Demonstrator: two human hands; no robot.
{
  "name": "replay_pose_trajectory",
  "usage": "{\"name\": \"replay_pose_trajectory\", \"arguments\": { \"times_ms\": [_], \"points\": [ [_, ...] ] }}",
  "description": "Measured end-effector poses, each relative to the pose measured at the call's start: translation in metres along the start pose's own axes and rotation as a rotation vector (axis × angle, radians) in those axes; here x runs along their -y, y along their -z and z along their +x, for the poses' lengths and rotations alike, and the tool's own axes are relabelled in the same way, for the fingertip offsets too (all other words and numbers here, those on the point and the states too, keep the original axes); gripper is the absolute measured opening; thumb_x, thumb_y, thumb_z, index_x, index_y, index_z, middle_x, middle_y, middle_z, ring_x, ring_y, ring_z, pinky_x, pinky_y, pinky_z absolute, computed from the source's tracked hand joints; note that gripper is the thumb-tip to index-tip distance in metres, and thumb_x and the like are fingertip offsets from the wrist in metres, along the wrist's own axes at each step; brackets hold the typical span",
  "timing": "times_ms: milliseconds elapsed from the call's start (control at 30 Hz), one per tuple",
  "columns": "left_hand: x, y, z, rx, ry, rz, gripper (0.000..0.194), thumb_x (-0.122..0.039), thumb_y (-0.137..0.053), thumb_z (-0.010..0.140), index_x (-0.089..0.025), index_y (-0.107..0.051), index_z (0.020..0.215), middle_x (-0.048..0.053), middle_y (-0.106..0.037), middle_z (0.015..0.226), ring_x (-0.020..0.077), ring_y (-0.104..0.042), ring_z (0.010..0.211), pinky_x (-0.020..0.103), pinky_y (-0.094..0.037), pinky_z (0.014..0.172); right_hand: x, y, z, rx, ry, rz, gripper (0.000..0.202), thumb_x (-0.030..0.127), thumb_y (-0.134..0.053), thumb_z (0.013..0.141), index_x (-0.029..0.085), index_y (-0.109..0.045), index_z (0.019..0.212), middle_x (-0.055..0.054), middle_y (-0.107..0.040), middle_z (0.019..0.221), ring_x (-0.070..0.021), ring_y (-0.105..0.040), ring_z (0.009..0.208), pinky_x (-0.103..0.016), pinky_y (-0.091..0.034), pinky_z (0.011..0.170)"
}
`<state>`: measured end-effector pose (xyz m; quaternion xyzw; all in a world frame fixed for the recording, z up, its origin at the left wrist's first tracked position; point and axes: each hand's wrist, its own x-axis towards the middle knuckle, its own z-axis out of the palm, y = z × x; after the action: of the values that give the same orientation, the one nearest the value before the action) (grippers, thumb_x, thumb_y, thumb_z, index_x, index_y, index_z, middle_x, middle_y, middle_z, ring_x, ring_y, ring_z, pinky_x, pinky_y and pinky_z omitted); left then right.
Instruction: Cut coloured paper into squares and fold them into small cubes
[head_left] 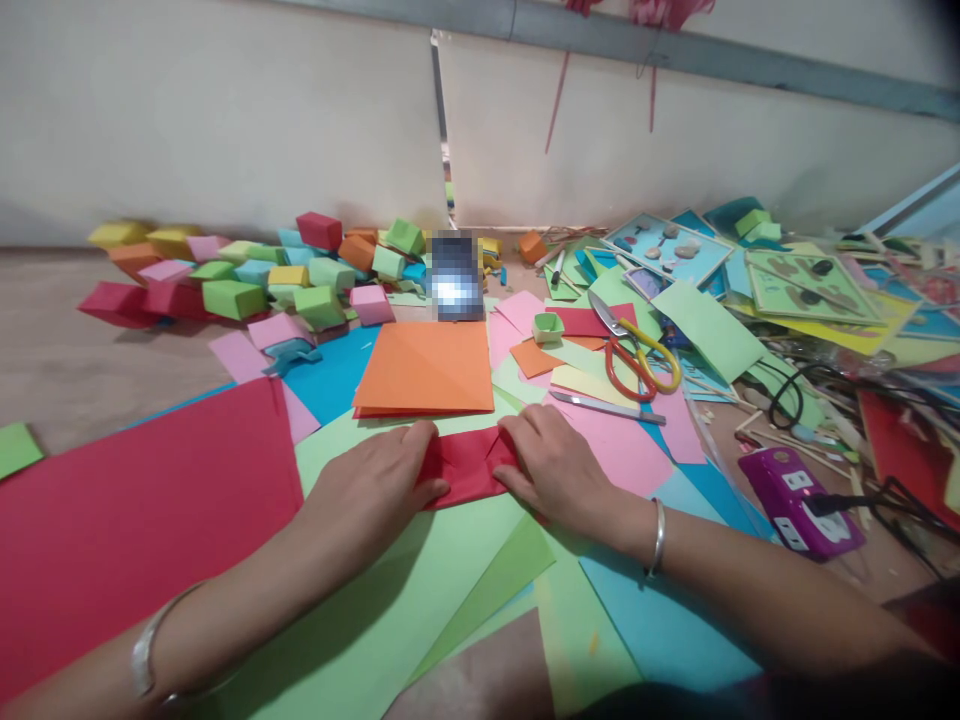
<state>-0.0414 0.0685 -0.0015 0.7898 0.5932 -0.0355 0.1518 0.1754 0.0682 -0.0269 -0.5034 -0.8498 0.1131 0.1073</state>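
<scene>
A small folded piece of red paper (471,462) lies over green sheets in front of me, creased near both ends. My left hand (375,480) pinches its left end between thumb and fingers. At the right end, my right hand (551,460) grips it the same way, fingertips over the fold. Just beyond it sits a stack of square orange paper (427,368). To the left a large red sheet (150,530) reaches close to my left forearm. A silver scalpel-like knife (607,407) and scissors (634,350) with red and yellow handles lie beyond my right hand.
Many folded paper boxes (234,298) crowd the back left by the wall. A blurred-out device (456,280) stands behind the orange stack. On the right are a purple power strip (799,500) with a black cord, picture boards (667,245), sticks and scattered paper.
</scene>
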Motion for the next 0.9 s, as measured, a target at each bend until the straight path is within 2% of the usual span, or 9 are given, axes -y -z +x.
{"name": "replay_pose_trajectory", "arguments": {
  "times_ms": [67, 133, 300, 433, 500, 600, 667, 800, 900],
  "points": [
    [0.0, -0.001, 0.001, -0.072, -0.036, -0.001, 0.016, -0.029, -0.061, 0.077, -0.024, -0.047, 0.08, 0.007, -0.062, 0.085, 0.0278, -0.061, 0.079, 0.031, -0.037, 0.061, -0.004, -0.001, 0.002, -0.097, 0.104, 0.004, 0.052, 0.026, -0.072, 0.084, 0.006, -0.055, 0.129, -0.023, -0.058, 0.13, -0.033, -0.052, 0.118, -0.046, -0.046, 0.094],
    [0.001, -0.002, 0.003, -0.104, -0.061, -0.02, 0.023, -0.028, -0.064, 0.073, -0.024, -0.042, 0.074, 0.005, -0.058, 0.082, 0.0253, -0.058, 0.076, 0.031, -0.036, 0.061, -0.009, -0.003, 0.004, -0.12, 0.183, 0.023, 0.062, 0.026, -0.071, 0.084, 0.007, -0.048, 0.138, -0.023, -0.052, 0.142, -0.0346, -0.044, 0.131, -0.05, -0.04, 0.105],
    [0.003, -0.001, 0.015, 0.103, 0.03, -0.282, 0.026, -0.029, -0.064, 0.067, -0.025, -0.039, 0.072, -0.004, -0.054, 0.064, 0.0186, -0.051, 0.06, 0.028, -0.031, 0.054, -0.017, -0.004, 0.01, -0.025, 0.211, 0.119, 0.061, 0.025, -0.071, 0.083, 0.01, -0.05, 0.138, -0.016, -0.061, 0.136, -0.036, -0.043, 0.135, -0.051, -0.04, 0.107],
    [0.005, 0.003, 0.019, 0.229, 0.068, -0.603, 0.034, -0.037, -0.064, 0.062, -0.023, -0.05, 0.09, -0.004, -0.064, 0.073, 0.0196, -0.058, 0.066, 0.028, -0.041, 0.06, -0.02, 0.0, 0.012, -0.045, 0.244, 0.162, 0.061, 0.025, -0.075, 0.079, 0.012, -0.054, 0.134, -0.014, -0.061, 0.135, -0.0345, -0.043, 0.136, -0.049, -0.038, 0.108],
    [0.006, 0.005, 0.018, 0.302, 0.052, -0.694, 0.036, -0.04, -0.063, 0.063, -0.021, -0.055, 0.093, -0.003, -0.065, 0.076, 0.0199, -0.059, 0.068, 0.029, -0.043, 0.061, -0.02, 0.002, 0.012, -0.059, 0.258, 0.162, 0.062, 0.026, -0.078, 0.077, 0.012, -0.056, 0.132, -0.015, -0.064, 0.13, -0.0345, -0.044, 0.133, -0.049, -0.038, 0.107],
    [0.005, 0.007, 0.016, 0.38, -0.017, -0.71, 0.027, -0.042, -0.059, 0.066, -0.021, -0.059, 0.083, -0.002, -0.062, 0.074, 0.0199, -0.059, 0.068, 0.028, -0.043, 0.06, -0.021, 0.005, 0.012, -0.068, 0.235, 0.16, 0.062, 0.03, -0.085, 0.07, 0.012, -0.061, 0.125, -0.013, -0.071, 0.109, -0.0334, -0.054, 0.115, -0.046, -0.043, 0.096],
    [0.004, 0.006, 0.015, 0.352, -0.066, -0.64, 0.022, -0.04, -0.056, 0.068, -0.021, -0.06, 0.079, -0.001, -0.061, 0.072, 0.0198, -0.058, 0.067, 0.028, -0.042, 0.06, -0.02, 0.005, 0.012, -0.079, 0.209, 0.177, 0.055, 0.03, -0.087, 0.068, 0.013, -0.066, 0.117, -0.01, -0.072, 0.096, -0.0295, -0.057, 0.101, -0.041, -0.044, 0.085],
    [0.004, 0.003, 0.015, 0.203, -0.128, -0.372, 0.014, -0.033, -0.052, 0.069, -0.021, -0.058, 0.073, 0.001, -0.06, 0.071, 0.0208, -0.056, 0.066, 0.029, -0.037, 0.059, -0.019, 0.002, 0.01, -0.085, 0.209, 0.225, 0.018, 0.021, -0.084, 0.072, 0.018, -0.069, 0.08, -0.002, -0.069, 0.077, -0.0219, -0.056, 0.087, -0.032, -0.037, 0.074],
    [0.004, -0.001, 0.015, 0.164, -0.147, -0.304, 0.015, -0.032, -0.052, 0.073, -0.021, -0.059, 0.078, 0.002, -0.062, 0.075, 0.0215, -0.056, 0.069, 0.029, -0.035, 0.06, -0.02, -0.002, 0.009, -0.091, 0.215, 0.217, 0.015, 0.016, -0.078, 0.075, 0.018, -0.064, 0.071, 0.0, -0.065, 0.071, -0.0178, -0.053, 0.077, -0.03, -0.032, 0.068]
  ]
}}
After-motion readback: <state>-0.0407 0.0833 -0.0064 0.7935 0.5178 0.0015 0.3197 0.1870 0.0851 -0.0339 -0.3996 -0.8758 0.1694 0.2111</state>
